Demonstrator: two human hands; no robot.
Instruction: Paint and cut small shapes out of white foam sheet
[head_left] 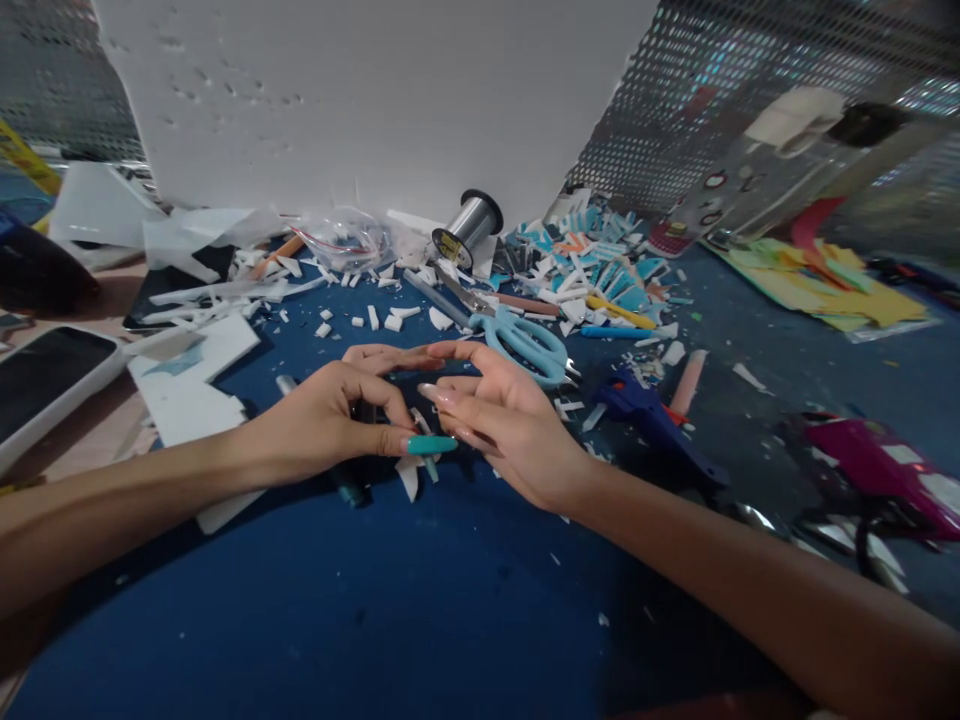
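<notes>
My left hand and my right hand meet over the blue tabletop, fingertips close together. On the left, thumb and index finger curl inward in a pinch, and a long teal shape at the thumb tip looks like a painted nail. The right fingers are bent, with the thumb against them. Whatever is between the fingers is too small and blurred to name. Small white scraps lie just below the hands. Light-blue-handled scissors rest right behind my right hand.
Behind stand a spool of wire, a heap of white and blue scraps and a white board. To the right are a dark-blue-handled tool, a magenta object and yellow sheets. At left sits a phone.
</notes>
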